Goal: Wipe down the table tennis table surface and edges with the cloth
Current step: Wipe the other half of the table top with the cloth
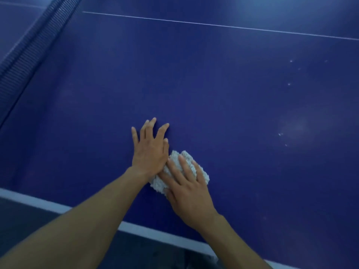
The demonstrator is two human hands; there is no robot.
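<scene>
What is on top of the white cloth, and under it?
The right hand lies flat on the cloth, fingers straight; the left hand rests on the table beside it, touching its edge. The table patch underneath is covered.

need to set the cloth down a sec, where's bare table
Widest bare stretch: right of the cloth out to the white specks. Also bare between the left hand, the net and the centre line. Crowded only where the right hand presses the cloth beside it.

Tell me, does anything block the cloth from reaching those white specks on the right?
Nothing visible does. The right hand presses the cloth, and only bare table lies between it and the specks.
</scene>
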